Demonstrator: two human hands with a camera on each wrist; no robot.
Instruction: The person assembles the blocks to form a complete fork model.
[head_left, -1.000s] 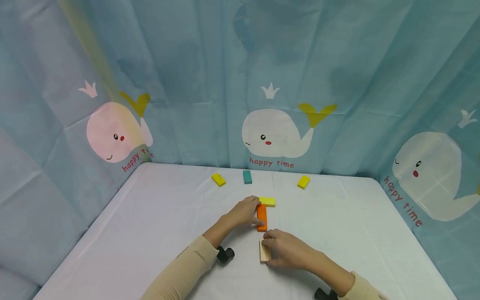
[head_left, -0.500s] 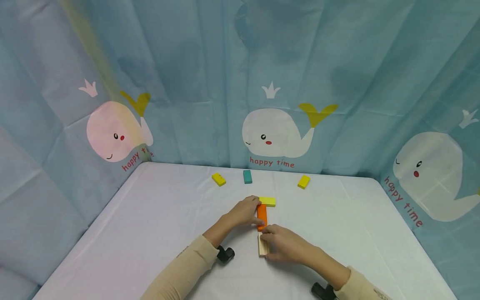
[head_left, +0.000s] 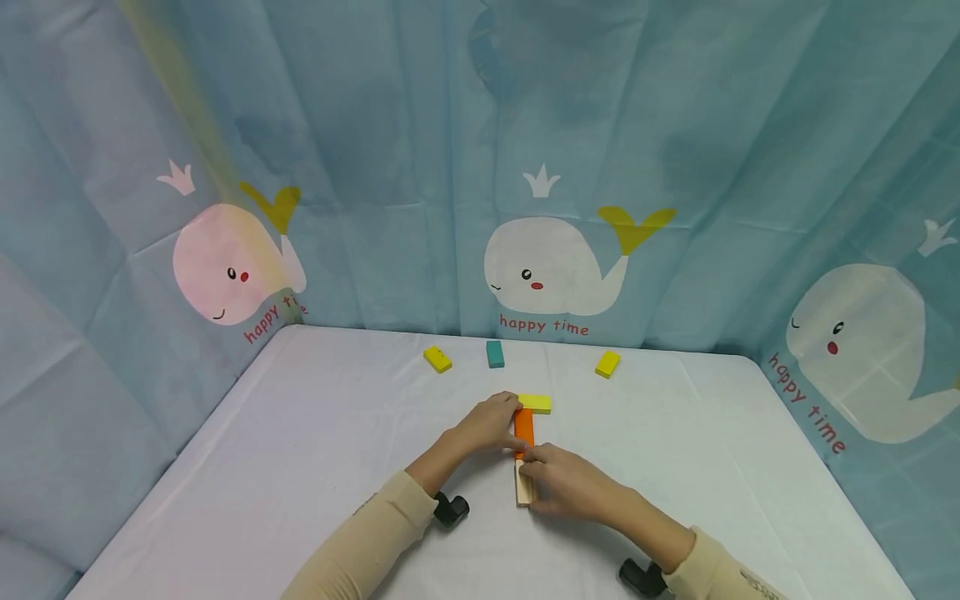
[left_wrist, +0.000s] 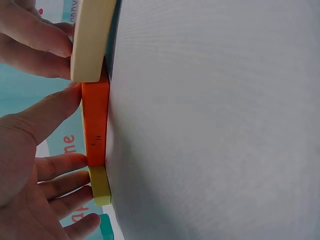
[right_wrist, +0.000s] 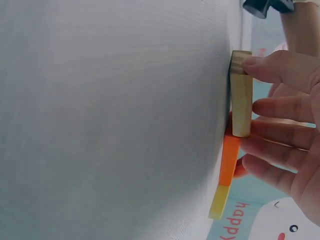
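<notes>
In the head view an orange block (head_left: 524,427) lies on the white cloth, its far end against a yellow block (head_left: 536,404) set crosswise. My left hand (head_left: 487,423) holds the orange block from the left, thumb near its close end and fingers around its far end by the yellow one. A plain wooden block (head_left: 522,490) stands in line at the orange block's near end. My right hand (head_left: 577,483) grips it from the right, thumb at its near end. In the right wrist view this wooden block (right_wrist: 242,105) overlaps the orange block's end.
Toward the back edge of the white table (head_left: 337,400) lie a yellow block (head_left: 437,359), a teal block (head_left: 495,354) and another yellow block (head_left: 607,364). A blue curtain (head_left: 420,167) printed with whales rises behind and at the sides.
My right hand has moved the wooden block away from me and slightly left, closing the space to the orange block. My left hand and the other blocks stay in place.
</notes>
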